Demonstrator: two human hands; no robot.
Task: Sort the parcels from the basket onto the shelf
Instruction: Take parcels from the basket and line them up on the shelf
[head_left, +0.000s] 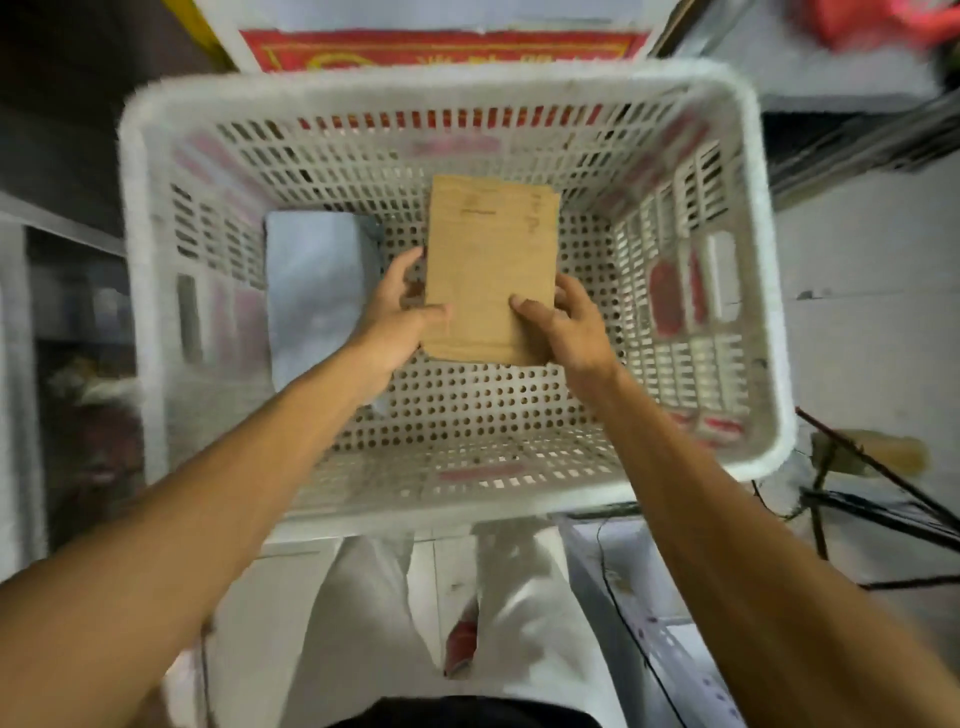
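Head view, looking straight down into the white perforated basket (441, 85). Holding a flat brown cardboard parcel (491, 249) over the middle of the basket floor. Gripping its left edge with the left hand (402, 322), thumb on top. Gripping its lower right edge with the right hand (566, 325), thumb on top too. Also spotting a grey plastic-wrapped parcel (317, 280) flat on the basket floor, by the basket's left wall.

Flat parcel (491, 270) in basket (675, 291) ctr — wrapped parcel (317, 291) to its left.
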